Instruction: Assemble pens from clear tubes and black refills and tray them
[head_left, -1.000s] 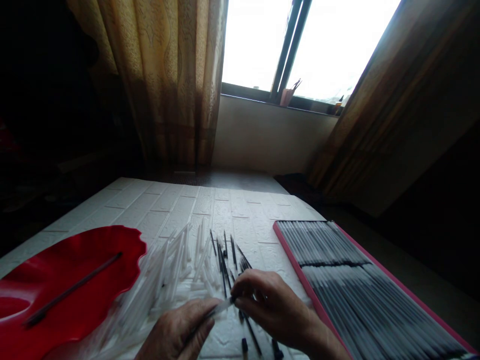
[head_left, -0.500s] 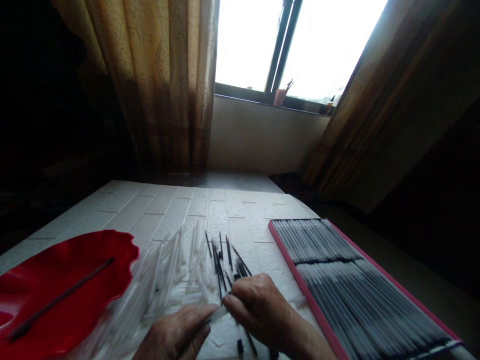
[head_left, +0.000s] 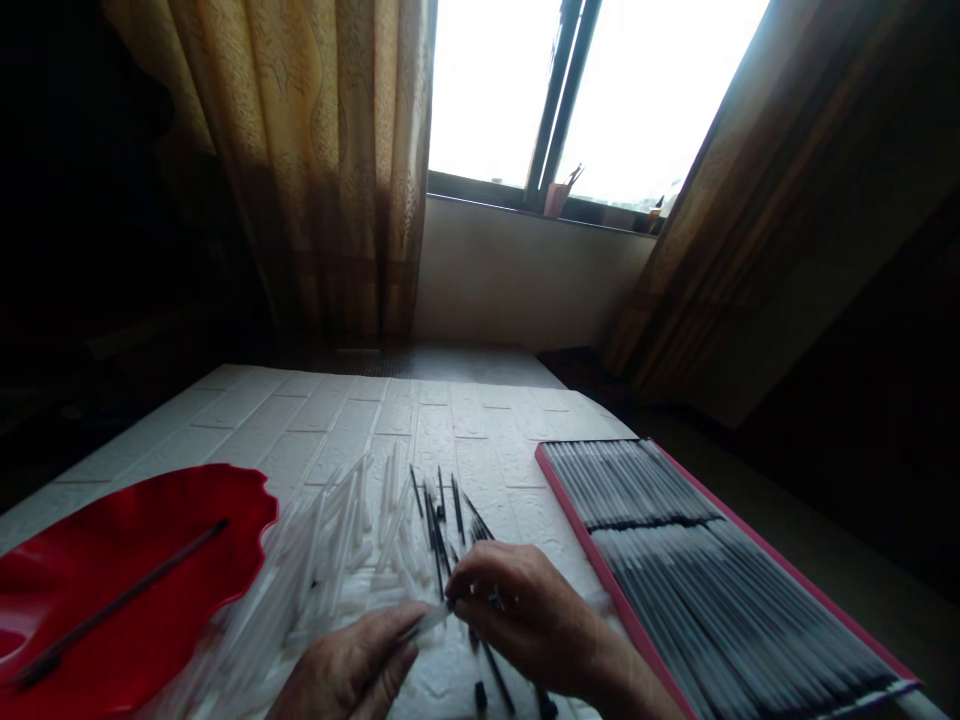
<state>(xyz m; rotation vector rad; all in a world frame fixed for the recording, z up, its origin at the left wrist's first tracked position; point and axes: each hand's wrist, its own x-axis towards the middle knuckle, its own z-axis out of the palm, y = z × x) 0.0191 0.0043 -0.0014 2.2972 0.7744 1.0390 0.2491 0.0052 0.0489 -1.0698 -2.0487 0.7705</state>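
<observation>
The person's left hand [head_left: 349,660] grips a clear tube [head_left: 429,624] between thumb and fingers, its end poking out toward the right hand [head_left: 517,610], whose thumb and forefinger are pinched narrowly on a small dark piece [head_left: 451,605] right at that end; I can't make out what it is. Both hands meet low over a white table [head_left: 375,400], near a scatter of thin black sticks [head_left: 433,530]. Left of those lies a loose heap of clear tubes [head_left: 337,530], and beside it a red bowl [head_left: 180,500] with one dark pen [head_left: 127,598] slanting across it. Over on the right I see a pink-edged box [head_left: 580,520] packed with pens [head_left: 735,600] in two rows.
</observation>
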